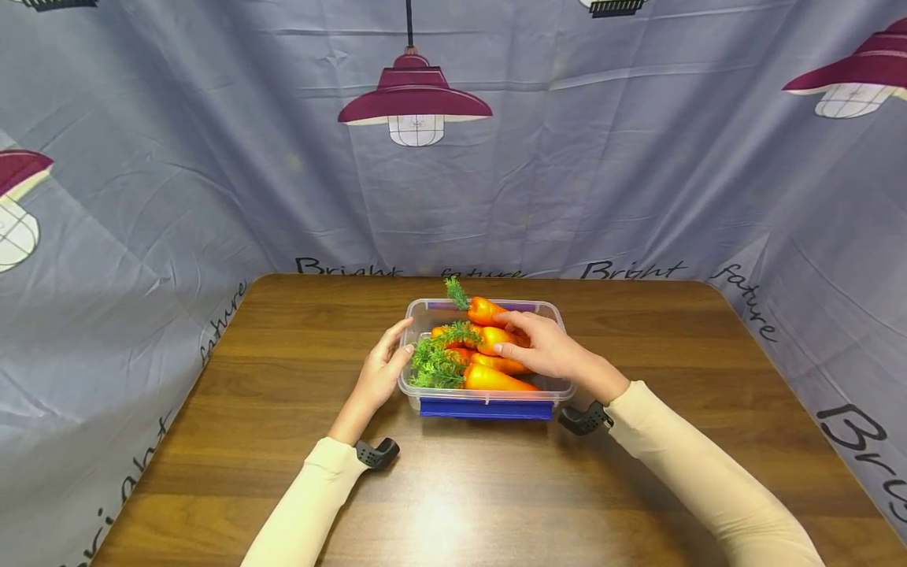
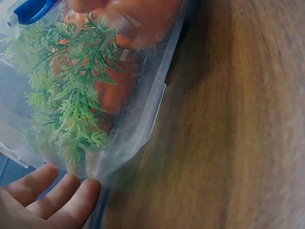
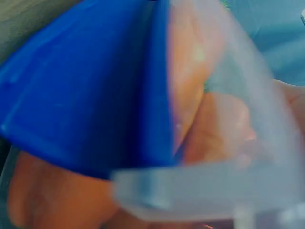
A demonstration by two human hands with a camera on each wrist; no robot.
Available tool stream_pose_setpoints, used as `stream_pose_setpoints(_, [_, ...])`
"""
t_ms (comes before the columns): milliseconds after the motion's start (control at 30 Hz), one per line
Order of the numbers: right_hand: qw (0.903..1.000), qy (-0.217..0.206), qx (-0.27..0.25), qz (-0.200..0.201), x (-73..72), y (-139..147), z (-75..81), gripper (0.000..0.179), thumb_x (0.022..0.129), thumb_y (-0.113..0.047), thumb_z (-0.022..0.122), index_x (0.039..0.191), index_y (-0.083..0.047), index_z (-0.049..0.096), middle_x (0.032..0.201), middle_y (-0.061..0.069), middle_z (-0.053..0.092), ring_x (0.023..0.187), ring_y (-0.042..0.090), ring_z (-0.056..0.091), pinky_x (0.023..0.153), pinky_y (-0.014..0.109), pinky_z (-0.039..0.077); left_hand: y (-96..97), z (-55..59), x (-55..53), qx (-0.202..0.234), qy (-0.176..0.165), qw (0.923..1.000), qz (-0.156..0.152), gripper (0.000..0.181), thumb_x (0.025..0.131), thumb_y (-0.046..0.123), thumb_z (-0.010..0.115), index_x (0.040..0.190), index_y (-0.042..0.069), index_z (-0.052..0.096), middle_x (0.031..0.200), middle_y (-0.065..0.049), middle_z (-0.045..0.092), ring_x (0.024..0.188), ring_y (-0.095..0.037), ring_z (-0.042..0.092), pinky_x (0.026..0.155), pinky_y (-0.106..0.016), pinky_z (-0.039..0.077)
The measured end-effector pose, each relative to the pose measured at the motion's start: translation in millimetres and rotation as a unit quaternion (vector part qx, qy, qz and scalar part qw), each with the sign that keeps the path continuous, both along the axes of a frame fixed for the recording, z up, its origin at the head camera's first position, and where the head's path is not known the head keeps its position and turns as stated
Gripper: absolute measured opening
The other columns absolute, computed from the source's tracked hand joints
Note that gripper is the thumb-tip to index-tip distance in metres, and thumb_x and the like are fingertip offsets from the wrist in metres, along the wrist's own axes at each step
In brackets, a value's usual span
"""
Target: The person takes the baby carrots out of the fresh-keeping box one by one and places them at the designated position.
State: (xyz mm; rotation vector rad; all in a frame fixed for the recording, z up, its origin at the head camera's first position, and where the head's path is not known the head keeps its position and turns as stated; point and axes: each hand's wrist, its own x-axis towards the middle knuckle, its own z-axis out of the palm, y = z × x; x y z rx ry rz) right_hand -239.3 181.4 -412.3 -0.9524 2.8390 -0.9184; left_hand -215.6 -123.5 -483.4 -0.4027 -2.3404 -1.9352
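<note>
A clear plastic box (image 1: 489,396) with blue latch flaps stands on the table, holding several glossy orange carrots (image 1: 496,379) with feathery green tops (image 1: 435,364). My left hand (image 1: 378,376) touches the box's left end with fairly straight fingers; the left wrist view shows its fingertips (image 2: 88,191) against the clear wall. My right hand (image 1: 546,346) reaches into the box from the right, thumb and fingers curled about a carrot (image 1: 490,340) in the middle. Beside its index finger another carrot (image 1: 485,310) lies near the back rim, its green top sticking out over it.
The brown wooden table (image 1: 283,409) extends around the box. Behind it and along the sides hangs a grey cloth (image 1: 567,197) printed with lamps and lettering. In the right wrist view a blue latch flap (image 3: 81,90) fills much of the blurred picture.
</note>
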Motion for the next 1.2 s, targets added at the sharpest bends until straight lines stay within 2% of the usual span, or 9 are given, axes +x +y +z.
stream_pose_setpoints(233, [0.999,0.025,0.034,0.016,-0.7,-0.5,-5.1,0.05,0.089,-0.016,0.075,0.135,-0.005,0.06,0.12,0.013,0.071,0.102,0.028,0.066,0.092,0.047,0.056,0.3,2.1,-1.5,0.005,0.006,1.0,-0.006,0.051,0.103,0.006,0.049,0.154,0.006,0.042,0.16,-0.024,0.04,0.145,-0.043,0.043,0.114,-0.058,0.041])
stream_pose_setpoints(467, [0.9977,0.05,0.044,0.014,-2.9,-3.0,-8.7,0.052,0.085,-0.007,0.075,0.134,-0.006,0.06,0.124,0.013,0.07,0.106,0.032,0.066,0.093,0.05,0.055,-2.1,2.9,-1.1,-0.001,0.008,1.0,0.001,0.051,0.103,0.005,0.049,0.153,0.004,0.042,0.158,-0.026,0.042,0.14,-0.045,0.048,0.111,-0.052,0.045])
stream_pose_setpoints(733, [0.9982,0.044,0.039,0.007,-3.0,-4.9,-9.7,0.052,0.085,-0.006,0.075,0.134,-0.007,0.06,0.123,0.013,0.071,0.109,0.032,0.066,0.097,0.05,0.054,-2.5,3.6,0.0,0.0,0.005,1.0,0.003,0.051,0.103,0.005,0.05,0.153,0.004,0.042,0.158,-0.027,0.042,0.141,-0.045,0.047,0.113,-0.056,0.043])
stream_pose_setpoints(900, [0.998,0.049,0.04,0.002,-0.3,-2.5,-10.9,0.051,0.086,-0.008,0.075,0.135,-0.008,0.06,0.125,0.012,0.07,0.109,0.033,0.066,0.098,0.051,0.054,-1.1,3.0,-0.3,-0.002,0.002,1.0,0.002,0.052,0.102,0.005,0.05,0.153,0.004,0.042,0.156,-0.029,0.043,0.138,-0.046,0.05,0.111,-0.052,0.045])
stream_pose_setpoints(1100, [0.9974,0.058,0.041,-0.004,2.7,1.0,-13.8,0.051,0.086,-0.009,0.074,0.135,-0.008,0.06,0.124,0.012,0.07,0.107,0.033,0.067,0.097,0.051,0.054,0.7,2.5,1.5,-0.002,0.0,1.0,0.0,0.051,0.103,0.005,0.05,0.153,0.004,0.042,0.16,-0.024,0.04,0.143,-0.043,0.045,0.115,-0.056,0.041])
stream_pose_setpoints(1200, [0.9974,0.059,0.041,-0.002,2.8,1.8,-14.1,0.05,0.087,-0.009,0.074,0.135,-0.008,0.06,0.124,0.011,0.07,0.107,0.033,0.067,0.096,0.051,0.055,1.1,1.5,2.1,0.001,0.0,1.0,0.001,0.05,0.103,0.004,0.049,0.152,0.003,0.043,0.159,-0.024,0.041,0.143,-0.043,0.046,0.115,-0.054,0.042])
